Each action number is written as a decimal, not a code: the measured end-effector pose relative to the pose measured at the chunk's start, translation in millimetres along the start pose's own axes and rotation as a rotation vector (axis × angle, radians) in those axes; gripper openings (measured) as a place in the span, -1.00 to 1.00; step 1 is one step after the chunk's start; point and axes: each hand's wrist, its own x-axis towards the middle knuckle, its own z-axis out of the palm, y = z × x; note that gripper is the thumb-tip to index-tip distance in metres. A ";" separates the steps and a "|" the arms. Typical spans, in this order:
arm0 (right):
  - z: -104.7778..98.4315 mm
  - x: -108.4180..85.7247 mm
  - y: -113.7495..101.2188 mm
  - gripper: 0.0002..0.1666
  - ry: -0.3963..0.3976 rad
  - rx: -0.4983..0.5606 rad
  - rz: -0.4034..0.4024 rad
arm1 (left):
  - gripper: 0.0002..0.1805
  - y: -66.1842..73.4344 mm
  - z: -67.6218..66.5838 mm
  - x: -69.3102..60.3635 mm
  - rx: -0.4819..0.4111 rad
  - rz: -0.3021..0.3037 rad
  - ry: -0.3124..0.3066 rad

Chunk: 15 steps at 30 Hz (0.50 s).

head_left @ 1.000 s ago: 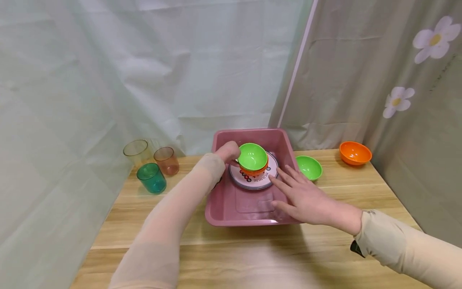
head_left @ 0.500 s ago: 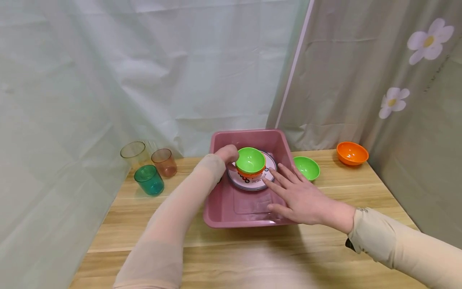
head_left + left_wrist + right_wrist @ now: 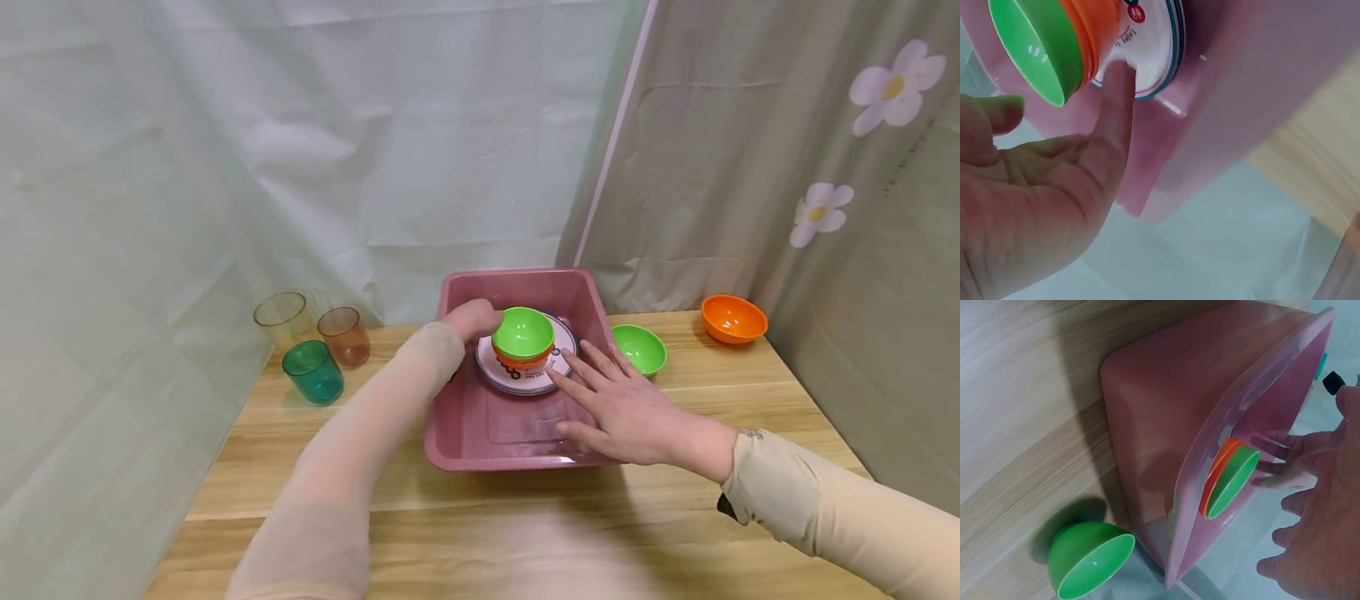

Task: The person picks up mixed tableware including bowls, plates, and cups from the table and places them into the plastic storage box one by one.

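A pink plastic basin (image 3: 517, 425) holds a stack of white printed plates (image 3: 523, 386). On the plates sits a nested stack of bowls, with orange bowls (image 3: 522, 363) below and a green bowl (image 3: 525, 333) on top. My left hand (image 3: 472, 320) is at the stack's left side. In the left wrist view its thumb stands apart from the green rim, and one finger (image 3: 1116, 112) extends near the orange bowls. My right hand (image 3: 630, 412) is spread over the basin's right side, fingers straight and holding nothing.
Just right of the basin lies another green bowl (image 3: 640, 348) on the wooden table (image 3: 480, 533). An orange bowl (image 3: 733, 319) stands farther right. To the left are a teal cup (image 3: 313, 373), a pinkish cup (image 3: 345, 337) and a yellowish cup (image 3: 283, 319). Curtains hang behind.
The green bowl has come down slightly onto the orange bowls. My left fingers have loosened from its rim. The right hand stays spread in nearly the same place.
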 end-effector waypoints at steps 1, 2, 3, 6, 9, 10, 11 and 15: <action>0.2 0.1 -0.1 -0.08 -0.003 0.003 0.001 | -0.42 -0.8 -1.9 -2.1 0.032 0.020 0.023; 0.3 0.1 0.0 -0.08 -0.005 0.003 0.002 | -0.35 -1.3 -4.3 -4.3 0.067 0.036 0.039; 0.4 0.1 0.1 -0.08 -0.006 0.002 0.002 | -0.30 -1.9 -6.4 -6.7 0.098 0.051 0.058; 0.4 0.4 0.6 -0.08 -0.002 -0.001 -0.001 | -0.22 -3.0 -11.0 -13.5 0.169 0.082 0.101; 0.6 0.0 1.6 -0.07 0.006 -0.005 -0.002 | -0.19 -5.8 -11.3 -18.5 0.286 0.130 0.145; 0.8 -0.3 1.8 -0.08 0.008 -0.005 -0.001 | -0.18 -7.5 -10.4 -19.6 0.330 0.149 0.157; 1.1 -0.6 2.2 -0.08 0.010 -0.005 0.000 | -0.17 -9.3 -9.2 -21.3 0.371 0.167 0.166; 2.3 -1.8 3.5 -0.09 0.016 0.005 0.008 | -0.13 -17.0 -5.5 -32.0 0.476 0.237 0.192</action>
